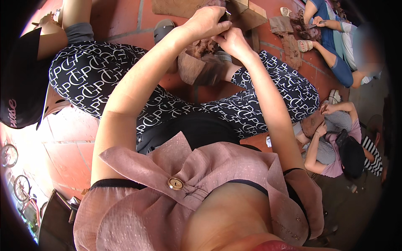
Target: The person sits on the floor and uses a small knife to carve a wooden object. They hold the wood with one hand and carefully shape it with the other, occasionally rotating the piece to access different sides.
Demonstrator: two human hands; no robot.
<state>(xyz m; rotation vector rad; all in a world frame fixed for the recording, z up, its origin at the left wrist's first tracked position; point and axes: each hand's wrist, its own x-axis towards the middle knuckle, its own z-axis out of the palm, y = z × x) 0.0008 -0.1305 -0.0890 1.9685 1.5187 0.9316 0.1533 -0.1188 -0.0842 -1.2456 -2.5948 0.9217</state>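
Both my arms stretch forward to the top of the head view, and the hands meet there. My left hand (207,21) is closed, its fingers curled round something mostly hidden, with a small dark, shiny piece (226,15) showing at the fingertips. Close against it is my right hand (235,42), also closed, fingers bent in; what it grips is hidden. Just below the hands, between my lower legs, lies a brown carved piece (197,69), apparently wood, partly blurred. A pale wooden block (251,16) stands right beyond my hands.
A dark sandal (163,30) is left of the carving. Reddish floor tiles (69,157) spread around. At right, one person sits near more brown carved pieces (289,44); another, in a black cap (351,155), holds a brown piece (312,125). Someone in black sits close at left.
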